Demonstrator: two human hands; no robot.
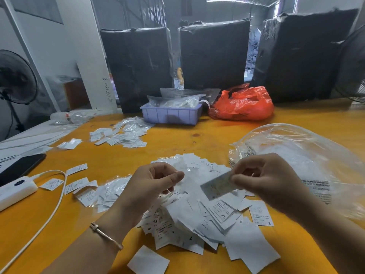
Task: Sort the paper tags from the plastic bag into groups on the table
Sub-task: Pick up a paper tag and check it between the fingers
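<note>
Two hands work above the central tag pile point(199, 212) on the yellow surface point(177, 139). Your right hand point(270, 178) pinches one blurred tag point(216, 185) between thumb and fingers; your left hand point(156, 180) has thumb and forefinger closed together, contents indiscernible. Right of the pile lies the clear plastic bag point(308, 153). Beyond the pile: a lavender tray point(169, 115), a red bag point(245, 103). Left of the pile: smaller tag groups, a white power strip point(15, 189), a phone point(19, 167).

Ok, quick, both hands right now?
Left hand: fingers curled, nothing clearly held.
Right hand: pinching one paper tag above the pile.
</note>
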